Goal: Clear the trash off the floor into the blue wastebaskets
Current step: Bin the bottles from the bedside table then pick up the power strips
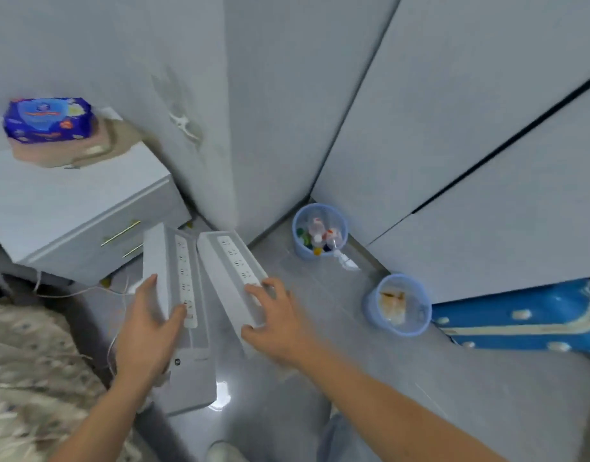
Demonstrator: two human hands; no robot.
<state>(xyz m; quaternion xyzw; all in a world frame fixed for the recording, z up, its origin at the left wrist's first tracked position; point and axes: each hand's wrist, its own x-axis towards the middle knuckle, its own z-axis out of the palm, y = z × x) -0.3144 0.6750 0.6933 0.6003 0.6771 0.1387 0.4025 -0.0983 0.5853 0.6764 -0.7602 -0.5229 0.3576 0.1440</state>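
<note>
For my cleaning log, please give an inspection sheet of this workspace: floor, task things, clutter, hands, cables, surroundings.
Surface: grey glossy floor.
Job's things: two long boxes showing power strips, left box, right box; far wastebasket holds bottles and caps; near wastebasket holds crumpled paper.
Clutter: small white item on the floor beside the far wastebasket.
Hands: left hand grips the left box; right hand grips the right box.
Cables: thin wires near the nightstand.
Surroundings: wipes pack, blue case.
</note>
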